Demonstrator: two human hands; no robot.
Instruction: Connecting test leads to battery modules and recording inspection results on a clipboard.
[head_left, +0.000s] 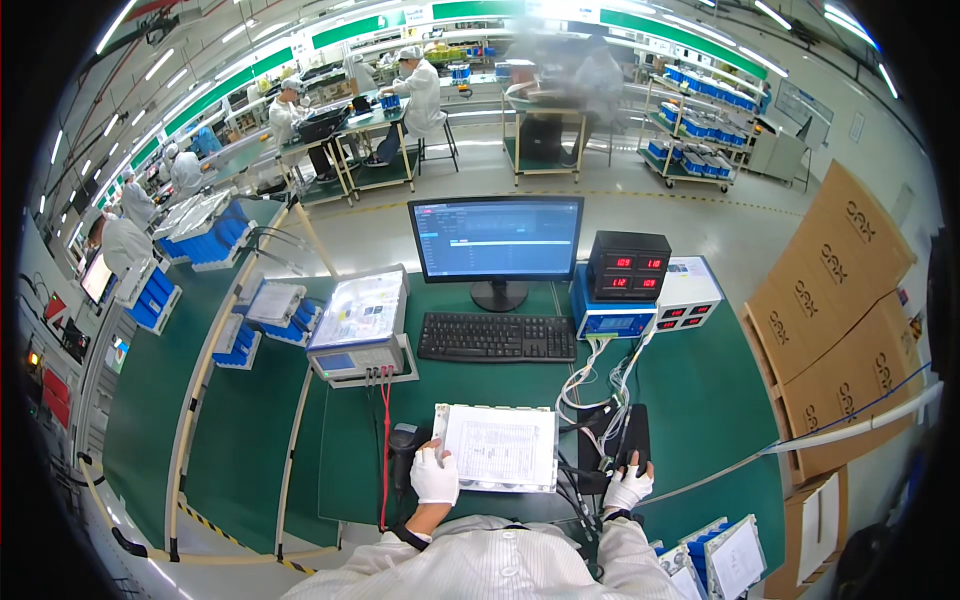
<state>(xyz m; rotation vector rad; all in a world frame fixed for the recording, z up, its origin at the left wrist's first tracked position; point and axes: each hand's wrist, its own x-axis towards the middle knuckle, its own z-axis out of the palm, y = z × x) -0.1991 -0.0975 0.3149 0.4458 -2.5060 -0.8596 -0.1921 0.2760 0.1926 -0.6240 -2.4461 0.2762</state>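
Left, I see blue packs (235, 340), then a tester (362, 315), its red leads (386, 450) dropping beside a scanner (404, 450). My left hand (435, 475) touches the left edge of the papered panel (500, 448), near on the counter (700, 400); I can't tell whether that grip is clamped. Farther sits the keyboard (497, 337). Rightward, cables (590, 385) crowd toward my right hand (628, 488), on something black, grip unclear. Cartons (835, 310) stand far right.

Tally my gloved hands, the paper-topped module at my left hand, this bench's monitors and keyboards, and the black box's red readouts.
Left gloved hand, right gloved hand: 2
Paper-topped module: 1
Monitor: 1
Keyboard: 1
Red readouts: 4
Total: 9
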